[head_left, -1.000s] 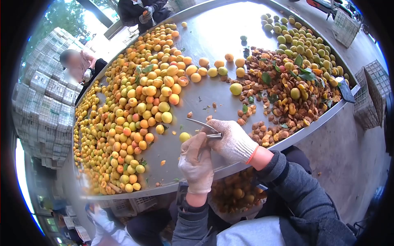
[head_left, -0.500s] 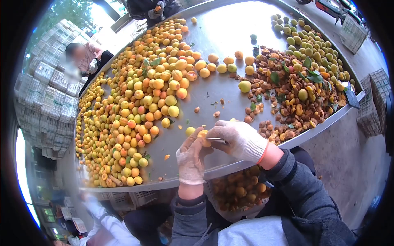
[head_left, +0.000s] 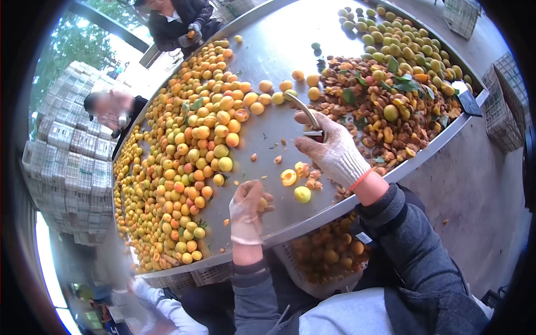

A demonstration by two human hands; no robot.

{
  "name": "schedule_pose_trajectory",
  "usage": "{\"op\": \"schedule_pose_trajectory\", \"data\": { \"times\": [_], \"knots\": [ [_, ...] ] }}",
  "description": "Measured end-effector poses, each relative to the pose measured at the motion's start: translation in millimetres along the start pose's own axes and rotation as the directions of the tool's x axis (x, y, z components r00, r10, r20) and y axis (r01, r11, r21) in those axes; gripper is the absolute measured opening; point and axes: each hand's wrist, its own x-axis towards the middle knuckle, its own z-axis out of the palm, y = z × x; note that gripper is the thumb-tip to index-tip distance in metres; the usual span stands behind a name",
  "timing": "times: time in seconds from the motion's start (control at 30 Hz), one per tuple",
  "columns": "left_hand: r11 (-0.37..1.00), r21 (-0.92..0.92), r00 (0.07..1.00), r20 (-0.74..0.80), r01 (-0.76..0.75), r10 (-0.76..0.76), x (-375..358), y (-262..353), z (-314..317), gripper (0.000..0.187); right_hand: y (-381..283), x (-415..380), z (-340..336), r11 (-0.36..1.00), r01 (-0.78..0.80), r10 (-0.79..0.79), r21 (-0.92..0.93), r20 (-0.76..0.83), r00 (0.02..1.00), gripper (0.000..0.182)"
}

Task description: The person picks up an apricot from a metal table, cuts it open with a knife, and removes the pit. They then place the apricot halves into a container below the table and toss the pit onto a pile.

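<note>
Heaped fruit (head_left: 182, 147) covers your tabletop's (head_left: 257, 127) left side; by the near edge, your left hand (head_left: 247, 209) is curled, its contents unclear. Next lie a halved fruit (head_left: 288, 177) and a greenish fruit (head_left: 302, 194), then your right hand (head_left: 336, 149), wrapped around a curved metal tool (head_left: 303, 107).

between the left heap of apricots (head_left: 199, 175) and the right pile of pits and scraps (head_left: 385, 120), a bare lane of table (head_left: 251, 163) runs toward the far side. a row of fruit (head_left: 277, 98) crosses it; beyond lies wide bare metal. the left hand (head_left: 249, 204) blocks the lane's near end, a cut apricot (head_left: 288, 177) and whole fruit (head_left: 302, 194) its right side. the right hand's (head_left: 329, 144) curved knife (head_left: 303, 106) juts toward the row.
</note>
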Motion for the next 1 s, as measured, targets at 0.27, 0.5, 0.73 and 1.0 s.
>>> {"op": "schedule_pose_trajectory", "data": {
  "times": [0.27, 0.5, 0.73, 1.0],
  "knots": [
    [0.234, 0.933, 0.948, 0.221, -0.273, 0.227, 56, -27, 56, 0.032, -3, 1, -6, 0.994, 0.065, -0.067, 0.084, 0.024, 0.997, 0.032],
    [0.683, 0.686, 0.946, 0.024, -0.249, 0.322, -28, -13, 24, 0.028, -12, -4, -15, 0.971, -0.078, 0.068, 0.225, 0.056, 0.996, 0.025],
    [0.585, 0.709, 0.918, 0.271, -0.394, 0.290, -76, -7, -14, 0.057, -29, -12, -24, 0.873, -0.259, 0.258, 0.413, 0.059, 0.964, 0.017],
    [0.844, 0.509, 0.907, -0.254, -0.170, 0.336, 67, 14, -67, 0.045, 5, 11, -35, 0.479, -0.356, 0.404, 0.802, 0.158, 0.901, 0.027]
  ]
}}
